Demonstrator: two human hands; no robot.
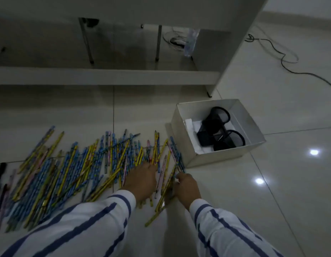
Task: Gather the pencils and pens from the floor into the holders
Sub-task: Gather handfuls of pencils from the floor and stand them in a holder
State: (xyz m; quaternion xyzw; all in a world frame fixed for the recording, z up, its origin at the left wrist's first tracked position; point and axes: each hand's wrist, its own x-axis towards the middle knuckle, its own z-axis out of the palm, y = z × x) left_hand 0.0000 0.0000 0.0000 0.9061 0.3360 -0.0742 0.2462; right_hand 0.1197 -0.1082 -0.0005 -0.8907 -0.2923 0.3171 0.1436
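Now pencils (77,173) are lying spread on the floor (272,182), left of a white box (216,157) with black mesh holders (222,134). Right hand (186,186) grip is holding several; left hand (142,179) is touching pencils, grip unclear.

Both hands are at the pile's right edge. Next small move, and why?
Probably lift the few pencils that the right hand pinches away from the rest, which the left hand rests on; the holders lie in the box.

Well left of the left hand (142,180), the pencils (49,182) run off the edge. Whether that hand grips any is unclear.
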